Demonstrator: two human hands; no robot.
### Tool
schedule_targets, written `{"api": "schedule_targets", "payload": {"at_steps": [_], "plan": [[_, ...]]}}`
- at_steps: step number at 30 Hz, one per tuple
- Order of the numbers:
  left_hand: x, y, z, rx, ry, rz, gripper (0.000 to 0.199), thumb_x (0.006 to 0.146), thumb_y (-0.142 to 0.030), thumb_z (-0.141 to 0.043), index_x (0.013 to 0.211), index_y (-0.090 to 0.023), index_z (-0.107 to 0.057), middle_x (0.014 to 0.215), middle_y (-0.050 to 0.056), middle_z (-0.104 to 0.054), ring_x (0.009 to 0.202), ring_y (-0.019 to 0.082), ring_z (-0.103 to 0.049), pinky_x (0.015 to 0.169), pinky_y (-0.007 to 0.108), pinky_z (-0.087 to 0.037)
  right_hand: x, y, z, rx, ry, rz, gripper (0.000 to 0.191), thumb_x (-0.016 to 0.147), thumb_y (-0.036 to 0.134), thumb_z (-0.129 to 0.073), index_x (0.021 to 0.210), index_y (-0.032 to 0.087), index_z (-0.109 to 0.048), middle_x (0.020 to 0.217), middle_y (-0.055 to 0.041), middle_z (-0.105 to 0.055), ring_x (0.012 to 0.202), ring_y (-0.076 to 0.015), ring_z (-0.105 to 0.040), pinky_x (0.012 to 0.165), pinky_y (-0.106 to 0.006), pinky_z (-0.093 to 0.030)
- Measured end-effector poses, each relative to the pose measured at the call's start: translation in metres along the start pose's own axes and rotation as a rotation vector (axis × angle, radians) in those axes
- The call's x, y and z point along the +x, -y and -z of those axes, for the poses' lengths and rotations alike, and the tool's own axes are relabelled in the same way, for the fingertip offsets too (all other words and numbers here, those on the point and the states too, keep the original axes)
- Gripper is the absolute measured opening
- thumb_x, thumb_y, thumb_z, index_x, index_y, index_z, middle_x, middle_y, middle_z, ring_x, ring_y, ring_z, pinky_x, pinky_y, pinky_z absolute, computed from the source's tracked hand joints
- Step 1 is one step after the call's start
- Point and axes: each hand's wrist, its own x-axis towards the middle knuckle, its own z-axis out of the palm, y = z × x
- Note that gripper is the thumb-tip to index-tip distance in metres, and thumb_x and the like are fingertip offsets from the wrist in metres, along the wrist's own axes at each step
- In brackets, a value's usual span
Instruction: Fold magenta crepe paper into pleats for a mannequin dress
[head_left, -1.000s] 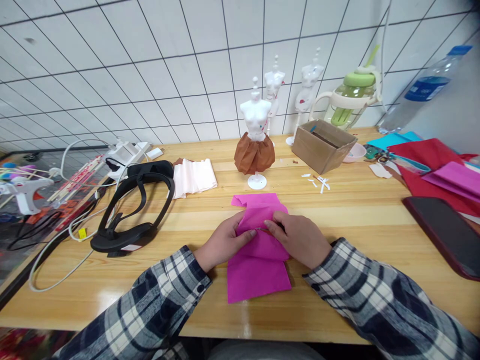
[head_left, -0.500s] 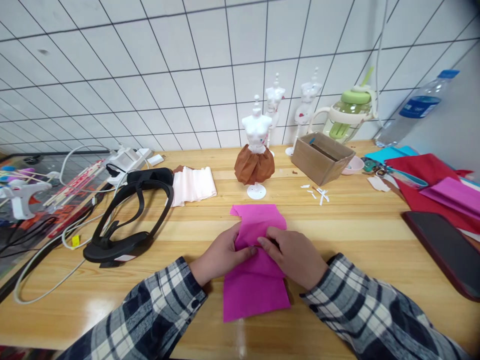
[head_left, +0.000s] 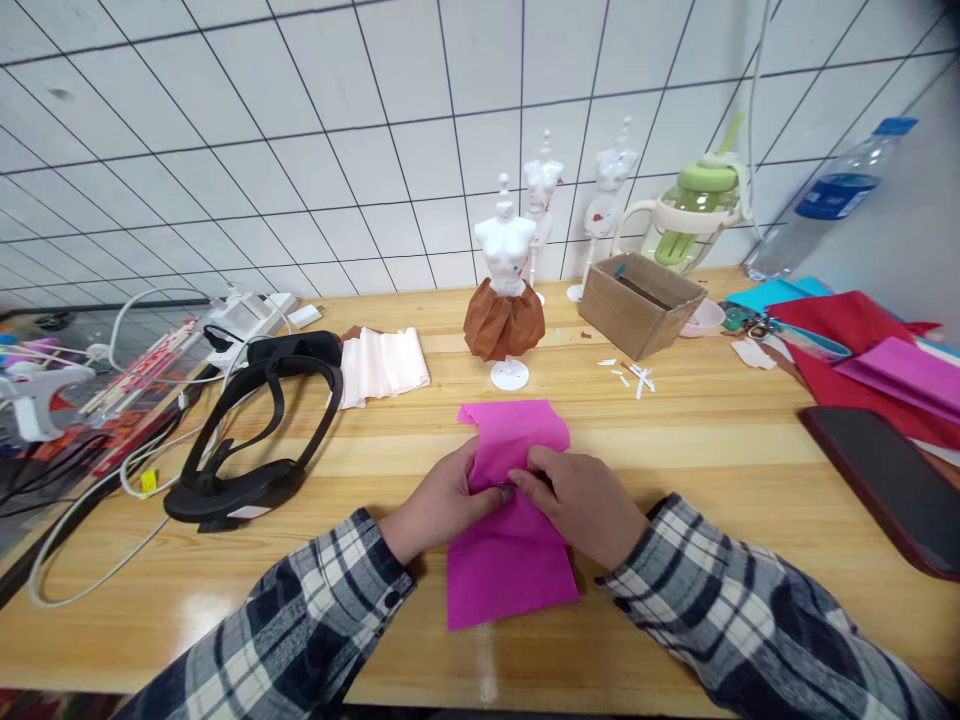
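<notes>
A magenta sheet, crepe paper or thin fabric by its look [head_left: 510, 585], lies lengthwise before me, its middle lifted and creased. My left hand [head_left: 446, 505] pinches it from the left, thumb on top and the other fingers underneath. From the right, my right hand [head_left: 581, 500] pinches the same fold between thumb and curled fingers. Both thumbs nearly meet at the crease. Just beyond the sheet stands a small white dress form [head_left: 506, 245] on a round base, wearing a puffed brown skirt [head_left: 504, 322].
Left are a black headset frame [head_left: 255, 490], a pleated pale pink piece [head_left: 386, 365], cables and a white glue gun [head_left: 41, 395]. Behind stand two more dress forms, a cardboard box [head_left: 637, 315] and a green-lidded cup [head_left: 694, 215]. At right lie a phone [head_left: 885, 485] and red cloth [head_left: 832, 335].
The view has tilted slightly, shifting everything a little up. Both hands keep their pinch on the magenta sheet, with hardly any movement of the fingers.
</notes>
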Motion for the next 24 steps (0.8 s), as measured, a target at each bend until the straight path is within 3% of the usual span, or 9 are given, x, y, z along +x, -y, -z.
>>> {"api": "schedule_targets", "payload": {"at_steps": [8,14,18,24], "plan": [[-0.001,0.002,-0.001,-0.216,-0.019,-0.021,0.055,0.084,-0.023,-0.066,0.135,-0.019,-0.045,0.131,0.011,-0.058,0.117,0.024,-0.056,0.103,0.038,-0.043,0.004,-0.008,0.005,-0.029,-0.024,-0.045,0.034,0.097,0.047,-0.040,0.080,0.021,-0.053,0.070,-0.0007,-0.065,0.065,-0.0162,-0.059,0.056,-0.028,-0.024],[0.001,0.004,-0.002,-0.244,0.002,-0.018,0.046,0.084,-0.021,-0.067,0.127,-0.019,-0.052,0.122,0.008,-0.061,0.114,0.023,-0.056,0.099,0.036,-0.044,0.005,-0.010,0.005,-0.017,-0.016,-0.047,0.035,0.097,0.048,-0.039,0.079,0.021,-0.054,0.070,-0.0009,-0.065,0.065,-0.0162,-0.058,0.056,-0.029,-0.023],[0.001,0.007,0.000,-0.207,0.002,0.019,0.035,0.086,-0.025,-0.065,0.119,-0.018,-0.054,0.106,0.006,-0.064,0.099,0.020,-0.059,0.088,0.031,-0.048,0.005,-0.009,0.004,0.008,-0.011,-0.028,0.034,0.097,0.047,-0.040,0.080,0.021,-0.054,0.070,-0.0009,-0.065,0.066,-0.0160,-0.058,0.057,-0.029,-0.024],[0.001,0.011,-0.001,-0.178,-0.048,0.021,0.044,0.083,-0.026,-0.068,0.124,-0.017,-0.053,0.101,0.004,-0.062,0.095,0.018,-0.058,0.085,0.030,-0.048,0.005,-0.009,0.002,0.005,-0.027,-0.022,0.034,0.097,0.046,-0.040,0.081,0.021,-0.055,0.072,-0.0014,-0.066,0.067,-0.0166,-0.059,0.057,-0.029,-0.024]]}}
